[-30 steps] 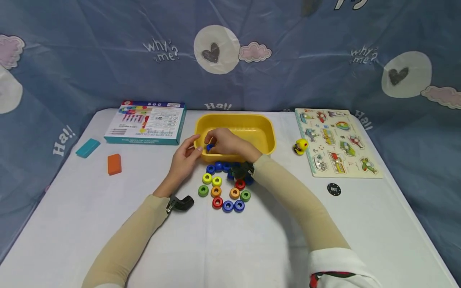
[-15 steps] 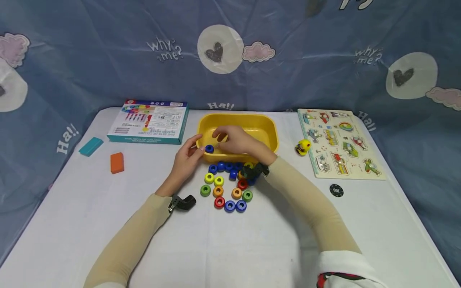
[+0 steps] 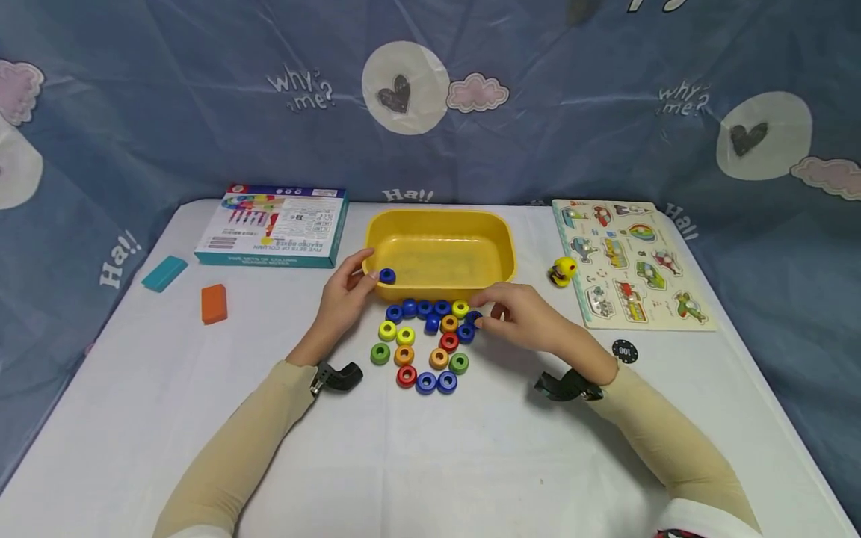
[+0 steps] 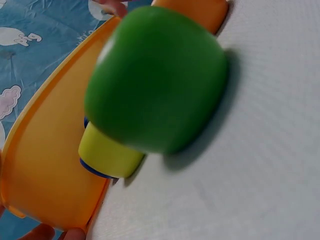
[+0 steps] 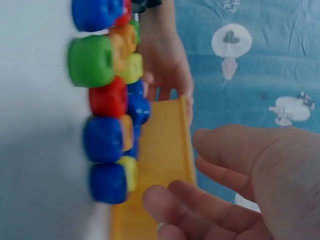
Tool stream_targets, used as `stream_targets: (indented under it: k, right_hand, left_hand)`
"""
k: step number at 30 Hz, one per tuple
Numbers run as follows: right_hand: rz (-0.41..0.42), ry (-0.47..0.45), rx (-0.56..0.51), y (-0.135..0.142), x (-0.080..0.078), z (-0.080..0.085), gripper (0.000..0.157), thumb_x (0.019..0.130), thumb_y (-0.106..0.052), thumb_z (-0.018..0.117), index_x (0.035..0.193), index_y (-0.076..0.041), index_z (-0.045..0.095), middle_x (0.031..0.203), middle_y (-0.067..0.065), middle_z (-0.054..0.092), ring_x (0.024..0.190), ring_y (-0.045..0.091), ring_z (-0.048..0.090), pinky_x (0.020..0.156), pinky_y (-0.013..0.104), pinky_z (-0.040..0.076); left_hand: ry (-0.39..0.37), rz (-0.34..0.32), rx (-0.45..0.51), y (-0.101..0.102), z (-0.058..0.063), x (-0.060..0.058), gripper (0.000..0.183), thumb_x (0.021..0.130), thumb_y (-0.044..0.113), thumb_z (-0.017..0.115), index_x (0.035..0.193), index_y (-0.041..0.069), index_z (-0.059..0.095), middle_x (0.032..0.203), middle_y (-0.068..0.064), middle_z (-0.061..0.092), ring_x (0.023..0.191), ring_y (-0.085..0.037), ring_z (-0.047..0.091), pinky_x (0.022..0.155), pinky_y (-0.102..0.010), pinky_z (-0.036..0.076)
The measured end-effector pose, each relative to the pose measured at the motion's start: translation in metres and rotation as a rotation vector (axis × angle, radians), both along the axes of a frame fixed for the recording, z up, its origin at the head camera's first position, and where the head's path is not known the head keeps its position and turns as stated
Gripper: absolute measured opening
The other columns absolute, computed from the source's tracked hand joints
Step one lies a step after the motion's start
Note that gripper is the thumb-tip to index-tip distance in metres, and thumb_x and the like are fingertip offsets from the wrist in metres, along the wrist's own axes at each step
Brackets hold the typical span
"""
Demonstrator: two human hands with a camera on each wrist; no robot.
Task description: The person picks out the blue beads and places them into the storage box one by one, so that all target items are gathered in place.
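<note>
My left hand (image 3: 343, 295) holds the left front corner of a yellow plastic tray (image 3: 440, 294), its thumb and fingers at the rim. A blue bead (image 3: 387, 276) sits inside the tray, close to that thumb. Just right of the loose beads, my right hand (image 3: 528, 317) has its thumb and fingers apart, with nothing seen between them in the right wrist view. Nearest its fingertips is a dark blue bead (image 3: 474, 319), partly hidden in the head view. In front of the tray lie several blue, yellow, green, orange and red beads. A green bead (image 4: 155, 80) fills much of the left wrist view.
At the back left lies a flat toy box (image 3: 272, 228), with a teal block (image 3: 164, 273) and an orange block (image 3: 214, 304) before it. On the right are a yellow duck (image 3: 562, 271), a picture puzzle board (image 3: 628, 261) and a black chip (image 3: 625, 351).
My right hand has come out of the tray toward me and to the right, beside the loose beads. It has let go of the blue bead in the tray. My left hand stays put.
</note>
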State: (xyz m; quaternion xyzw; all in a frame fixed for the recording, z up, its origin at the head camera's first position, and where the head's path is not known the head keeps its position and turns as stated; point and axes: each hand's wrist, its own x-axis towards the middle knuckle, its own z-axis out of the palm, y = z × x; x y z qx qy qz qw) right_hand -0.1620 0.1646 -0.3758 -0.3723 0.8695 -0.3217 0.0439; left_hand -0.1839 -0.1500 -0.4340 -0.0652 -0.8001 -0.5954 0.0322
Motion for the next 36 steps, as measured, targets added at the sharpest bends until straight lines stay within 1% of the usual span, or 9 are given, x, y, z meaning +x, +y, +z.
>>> stream_targets:
  k: [3, 6, 11, 12, 13, 21, 30, 33, 36]
  right_hand:
    - [-0.013, 0.001, -0.011, 0.006, 0.003, -0.013, 0.03, 0.086, -0.01, 0.071, 0.115, -0.004, 0.068, 0.111, 0.01, 0.07, 0.074, 0.01, 0.063, 0.065, 0.028, 0.057]
    - [-0.019, -0.011, -0.023, 0.008, 0.001, -0.025, 0.031, 0.085, -0.008, 0.071, 0.116, -0.004, 0.068, 0.111, 0.01, 0.069, 0.074, 0.011, 0.061, 0.066, 0.028, 0.057]
    - [-0.048, -0.025, -0.031, 0.006, -0.002, -0.041, 0.029, 0.084, -0.007, 0.073, 0.113, -0.005, 0.068, 0.089, 0.004, 0.064, 0.07, 0.011, 0.051, 0.062, 0.023, 0.047]
    - [-0.06, -0.028, -0.032, 0.005, -0.003, -0.044, 0.029, 0.084, -0.007, 0.073, 0.112, -0.006, 0.068, 0.087, 0.003, 0.063, 0.07, 0.011, 0.05, 0.062, 0.023, 0.045]
    - [-0.07, -0.03, -0.035, 0.004, -0.003, -0.046, 0.028, 0.083, -0.007, 0.073, 0.111, -0.007, 0.068, 0.085, 0.002, 0.062, 0.07, 0.012, 0.049, 0.062, 0.023, 0.043]
    - [-0.135, -0.045, -0.077, 0.001, -0.003, -0.056, 0.025, 0.083, -0.006, 0.073, 0.107, -0.01, 0.069, 0.092, 0.002, 0.067, 0.072, 0.013, 0.051, 0.063, 0.023, 0.044]
    - [-0.124, -0.027, -0.05, 0.001, -0.005, -0.052, 0.023, 0.085, -0.007, 0.072, 0.107, -0.01, 0.07, 0.092, 0.001, 0.066, 0.073, 0.01, 0.051, 0.063, 0.022, 0.045]
    - [-0.089, 0.021, -0.036, 0.002, -0.003, -0.041, 0.022, 0.084, -0.007, 0.072, 0.106, -0.01, 0.07, 0.091, 0.001, 0.068, 0.07, 0.009, 0.052, 0.061, 0.021, 0.047]
    - [-0.029, 0.077, -0.057, 0.001, -0.003, -0.023, 0.021, 0.083, -0.006, 0.072, 0.104, -0.009, 0.07, 0.093, 0.002, 0.069, 0.067, 0.008, 0.054, 0.059, 0.023, 0.05]
  left_hand:
    - [0.012, 0.007, -0.002, -0.002, -0.008, -0.003, 0.047, 0.1, 0.023, 0.052, 0.146, 0.016, 0.043, 0.154, -0.004, 0.038, 0.132, -0.027, 0.049, 0.106, -0.04, 0.047]
    - [0.007, 0.006, -0.004, -0.001, -0.004, -0.001, 0.047, 0.1, 0.023, 0.052, 0.146, 0.016, 0.043, 0.154, -0.004, 0.039, 0.131, -0.027, 0.05, 0.106, -0.041, 0.047]
    - [-0.002, 0.009, -0.008, 0.0, -0.002, -0.001, 0.047, 0.101, 0.024, 0.052, 0.146, 0.019, 0.043, 0.153, -0.005, 0.039, 0.129, -0.027, 0.051, 0.105, -0.041, 0.048]
    - [0.009, 0.011, -0.01, -0.001, -0.006, -0.003, 0.047, 0.1, 0.025, 0.052, 0.146, 0.021, 0.043, 0.153, -0.004, 0.039, 0.129, -0.027, 0.052, 0.105, -0.041, 0.049]
    - [0.011, 0.013, -0.01, -0.001, -0.006, -0.003, 0.047, 0.1, 0.025, 0.052, 0.146, 0.021, 0.043, 0.153, -0.004, 0.039, 0.129, -0.027, 0.052, 0.104, -0.04, 0.049]
    - [0.006, 0.017, -0.01, -0.001, -0.007, -0.002, 0.047, 0.1, 0.026, 0.053, 0.145, 0.022, 0.043, 0.155, -0.002, 0.037, 0.132, -0.026, 0.05, 0.108, -0.041, 0.046]
    - [0.014, 0.019, -0.004, -0.003, -0.008, -0.002, 0.046, 0.1, 0.025, 0.053, 0.146, 0.02, 0.043, 0.155, -0.002, 0.037, 0.132, -0.025, 0.049, 0.107, -0.04, 0.047]
    - [0.01, 0.005, 0.004, -0.003, -0.008, -0.003, 0.047, 0.101, 0.024, 0.052, 0.147, 0.018, 0.042, 0.155, -0.003, 0.036, 0.132, -0.027, 0.049, 0.106, -0.041, 0.047]
    - [-0.003, -0.002, 0.011, -0.002, -0.007, -0.003, 0.048, 0.101, 0.022, 0.052, 0.147, 0.015, 0.042, 0.156, -0.004, 0.036, 0.133, -0.028, 0.049, 0.106, -0.04, 0.047]
